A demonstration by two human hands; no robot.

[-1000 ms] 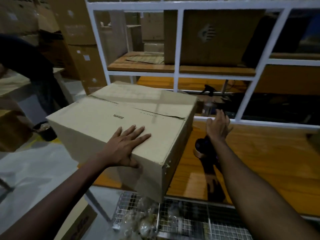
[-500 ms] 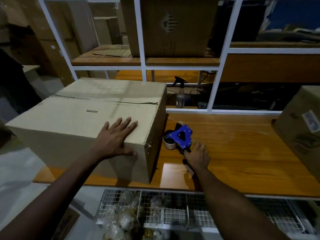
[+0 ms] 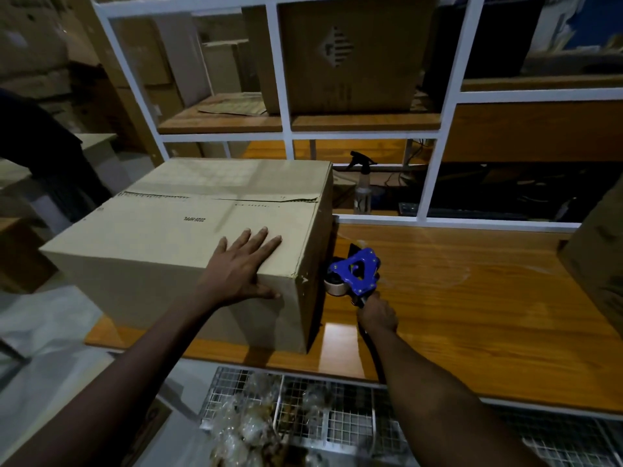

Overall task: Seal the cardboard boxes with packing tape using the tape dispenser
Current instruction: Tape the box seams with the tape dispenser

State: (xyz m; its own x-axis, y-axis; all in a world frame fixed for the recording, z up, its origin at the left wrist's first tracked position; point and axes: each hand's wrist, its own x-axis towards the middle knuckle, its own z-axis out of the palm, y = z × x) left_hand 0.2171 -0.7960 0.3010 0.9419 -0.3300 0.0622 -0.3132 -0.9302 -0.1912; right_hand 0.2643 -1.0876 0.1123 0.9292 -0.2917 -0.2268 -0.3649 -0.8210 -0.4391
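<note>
Box location: the cardboard box (image 3: 188, 237) stands on the left end of the wooden table (image 3: 472, 298). Its left part appears to reach past the table end.
Seam: the flap seam (image 3: 219, 197) runs left to right across the top. It is slightly gapped, and no tape is visible on it.
Left hand: the left hand (image 3: 241, 267) lies flat on the top near the right near corner. The fingers are straight and the thumb is on the near face, so it presses and does not grasp.
Right hand: the right hand (image 3: 377, 315) is wrapped tight round the handle of the tape dispenser (image 3: 357, 273).
Dispenser location: low, just right of the box's right face. Whether the tape roll (image 3: 337, 289) touches the face cannot be told.
Risk, box shift: a firm pull over the top could slide the box left off the table, because only a flat palm restrains it.
Risk, poor start: too short an anchor on the right face may peel loose under tension.
Risk, open seam: unpressed far flaps could leave the tape bridging the gap or wrinkled.
Risk, drift: a skewed stroke would miss the seam.
</note>
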